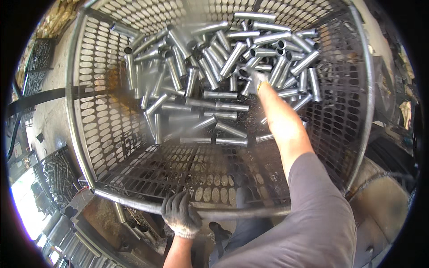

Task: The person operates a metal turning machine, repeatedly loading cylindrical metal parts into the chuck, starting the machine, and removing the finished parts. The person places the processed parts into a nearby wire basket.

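Observation:
My left hand, in a grey-coated work glove, curls its fingers over the front rim of a large metal mesh basket. Inside, many short shiny metal tubes lie jumbled, heaped toward the back. My right arm stretches deep into the basket, and the right hand, in a light glove, is among the tubes right of the middle. Motion smears its fingers, so whether they grip a tube cannot be made out. Nearer to me, several tubes lie flat and scattered on the basket floor.
The basket's side walls are slotted mesh with a round metal rim. Left of it, a dark bin holds more metal parts. Long metal tubes lie at the lower left. My legs and a shoe show beneath the front rim.

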The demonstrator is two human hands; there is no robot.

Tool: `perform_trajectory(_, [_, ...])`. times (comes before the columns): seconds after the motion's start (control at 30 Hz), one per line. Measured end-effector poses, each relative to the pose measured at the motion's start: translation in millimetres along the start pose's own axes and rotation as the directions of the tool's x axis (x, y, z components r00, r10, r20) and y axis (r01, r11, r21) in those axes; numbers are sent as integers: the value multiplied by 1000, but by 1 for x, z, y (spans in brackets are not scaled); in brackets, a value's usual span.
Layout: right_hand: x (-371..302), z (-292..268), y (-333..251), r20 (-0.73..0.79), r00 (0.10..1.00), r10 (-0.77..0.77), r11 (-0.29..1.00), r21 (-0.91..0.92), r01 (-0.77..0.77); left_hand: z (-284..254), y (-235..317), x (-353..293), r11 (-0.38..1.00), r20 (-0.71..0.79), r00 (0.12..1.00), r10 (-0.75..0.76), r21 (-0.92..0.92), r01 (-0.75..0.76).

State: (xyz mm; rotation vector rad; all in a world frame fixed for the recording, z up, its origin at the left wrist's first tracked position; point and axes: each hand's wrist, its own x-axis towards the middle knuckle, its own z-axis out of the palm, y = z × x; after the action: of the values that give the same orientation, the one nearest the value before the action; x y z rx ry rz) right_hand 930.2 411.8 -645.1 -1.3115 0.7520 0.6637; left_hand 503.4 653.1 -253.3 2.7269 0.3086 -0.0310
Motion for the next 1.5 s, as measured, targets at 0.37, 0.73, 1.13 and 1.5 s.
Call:
perform_trajectory(0.37, [-210,95,10,267,950,162,986,-13,-164,33,-11,96,-102,581,576,-575,-749,655])
perform_trajectory(0.73, [-53,121,247,658,720,221,-616,-478,626,-112,-78,-1,-237,306,596,-743,-952,193])
perform_trajectory(1.13, [-314,169,-1,379,894,238,138,-924,356,-46,-13,-622,-563,431,-382,-817,-457,689])
perform_trajectory(1.5, [-938,191,131,908,60,-415,628,238,741,38,105,-945,-520,194,-815,-546,-842,148])
